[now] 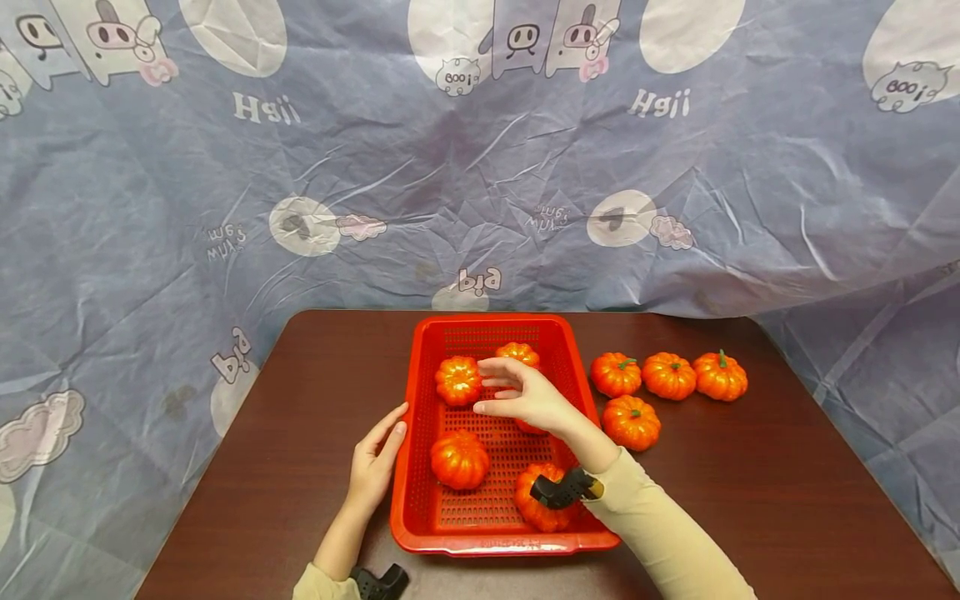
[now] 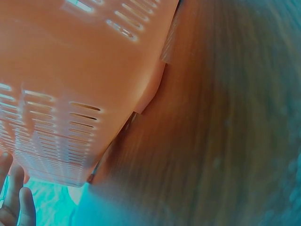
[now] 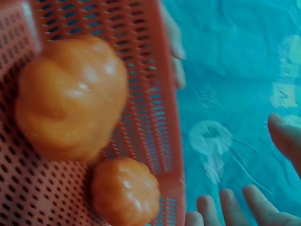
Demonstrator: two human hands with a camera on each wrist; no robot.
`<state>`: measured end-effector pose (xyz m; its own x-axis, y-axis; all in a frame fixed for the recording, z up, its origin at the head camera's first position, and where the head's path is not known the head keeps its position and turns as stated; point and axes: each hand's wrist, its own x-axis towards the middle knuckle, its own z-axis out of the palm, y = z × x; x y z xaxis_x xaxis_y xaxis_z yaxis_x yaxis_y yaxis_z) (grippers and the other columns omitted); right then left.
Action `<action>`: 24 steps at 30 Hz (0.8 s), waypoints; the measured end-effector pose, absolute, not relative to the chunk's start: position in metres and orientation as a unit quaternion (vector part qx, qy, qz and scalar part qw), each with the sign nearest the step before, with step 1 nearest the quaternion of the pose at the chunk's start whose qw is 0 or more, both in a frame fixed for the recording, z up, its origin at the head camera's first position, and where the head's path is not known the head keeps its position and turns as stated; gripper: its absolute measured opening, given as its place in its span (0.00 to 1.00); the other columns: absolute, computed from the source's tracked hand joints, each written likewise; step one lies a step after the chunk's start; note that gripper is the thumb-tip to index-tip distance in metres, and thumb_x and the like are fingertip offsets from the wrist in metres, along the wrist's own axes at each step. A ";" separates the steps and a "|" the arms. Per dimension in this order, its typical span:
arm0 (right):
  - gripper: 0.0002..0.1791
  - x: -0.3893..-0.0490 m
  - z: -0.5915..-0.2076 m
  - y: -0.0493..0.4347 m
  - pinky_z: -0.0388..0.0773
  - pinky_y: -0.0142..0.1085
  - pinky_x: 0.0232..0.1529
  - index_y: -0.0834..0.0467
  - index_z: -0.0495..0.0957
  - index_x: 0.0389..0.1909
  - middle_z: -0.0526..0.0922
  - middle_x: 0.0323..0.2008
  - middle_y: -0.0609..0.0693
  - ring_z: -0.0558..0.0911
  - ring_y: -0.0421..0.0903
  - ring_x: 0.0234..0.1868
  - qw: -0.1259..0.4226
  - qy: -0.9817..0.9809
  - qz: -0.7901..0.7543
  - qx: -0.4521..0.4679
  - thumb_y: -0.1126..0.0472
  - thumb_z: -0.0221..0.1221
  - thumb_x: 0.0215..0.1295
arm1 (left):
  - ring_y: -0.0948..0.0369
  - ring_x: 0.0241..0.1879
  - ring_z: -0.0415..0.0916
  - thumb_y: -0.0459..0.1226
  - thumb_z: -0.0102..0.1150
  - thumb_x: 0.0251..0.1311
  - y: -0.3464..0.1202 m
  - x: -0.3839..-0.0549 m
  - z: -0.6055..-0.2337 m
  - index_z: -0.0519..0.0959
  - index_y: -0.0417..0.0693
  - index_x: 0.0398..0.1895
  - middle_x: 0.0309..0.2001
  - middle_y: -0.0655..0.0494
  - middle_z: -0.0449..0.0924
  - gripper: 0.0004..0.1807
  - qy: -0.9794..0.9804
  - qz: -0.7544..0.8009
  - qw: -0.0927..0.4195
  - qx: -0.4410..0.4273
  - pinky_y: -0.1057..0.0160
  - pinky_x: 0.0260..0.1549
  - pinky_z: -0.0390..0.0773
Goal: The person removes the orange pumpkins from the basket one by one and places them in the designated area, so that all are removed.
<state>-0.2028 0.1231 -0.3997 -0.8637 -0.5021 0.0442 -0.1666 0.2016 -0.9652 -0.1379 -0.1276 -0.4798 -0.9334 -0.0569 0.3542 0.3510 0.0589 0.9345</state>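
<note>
A red perforated plastic basket [image 1: 504,543] holds several small orange pumpkins. My right hand [image 1: 525,397] hovers over it with fingers spread and loosely bent, nothing between them. Just left of those fingertips lies one pumpkin [image 1: 458,381]; another [image 1: 517,356] is partly behind the hand. Nearer the front are a pumpkin [image 1: 460,459] at left and one [image 1: 536,500] at right, overlapped by the right wrist camera. A further pumpkin is mostly hidden under the right hand. Along the basket's left side, my left hand [image 1: 372,468] touches the rim with straight fingers.
Right of the basket, several more pumpkins lie on the dark brown table [image 1: 300,417]: three in a back row, including a green-stemmed one [image 1: 721,377], and one [image 1: 632,422] closer to me. A patterned blue-grey cloth [image 1: 465,167] hangs behind the table.
</note>
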 end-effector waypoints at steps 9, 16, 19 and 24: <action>0.36 -0.202 -0.420 0.110 0.68 0.52 0.57 0.68 0.65 0.61 0.70 0.59 0.65 0.71 0.60 0.59 0.175 0.737 -0.595 -0.270 0.62 0.68 0.53 | 0.68 0.50 0.73 0.27 0.50 0.65 -0.128 -0.138 -0.479 0.73 0.31 0.56 0.55 0.37 0.74 0.17 -0.715 -0.672 0.159 -0.107 0.73 0.47 0.73; 0.34 -0.201 -0.432 0.103 0.69 0.45 0.58 0.60 0.69 0.60 0.74 0.57 0.54 0.71 0.59 0.59 0.199 0.752 -0.555 -0.294 0.59 0.69 0.52 | 0.70 0.51 0.72 0.28 0.50 0.65 -0.128 -0.139 -0.480 0.74 0.31 0.56 0.55 0.38 0.74 0.17 -0.716 -0.672 0.160 -0.106 0.74 0.48 0.71; 0.33 -0.199 -0.434 0.100 0.69 0.46 0.58 0.61 0.70 0.59 0.74 0.57 0.56 0.71 0.59 0.58 0.202 0.756 -0.545 -0.300 0.60 0.70 0.51 | 0.70 0.52 0.71 0.27 0.50 0.65 -0.128 -0.139 -0.481 0.73 0.31 0.56 0.56 0.37 0.73 0.17 -0.713 -0.674 0.160 -0.107 0.74 0.49 0.71; 0.34 -0.196 -0.438 0.096 0.67 0.48 0.59 0.63 0.70 0.58 0.73 0.57 0.60 0.72 0.57 0.58 0.214 0.769 -0.520 -0.304 0.60 0.70 0.50 | 0.70 0.53 0.71 0.28 0.50 0.65 -0.127 -0.139 -0.482 0.73 0.31 0.56 0.56 0.38 0.73 0.17 -0.713 -0.675 0.157 -0.107 0.74 0.50 0.70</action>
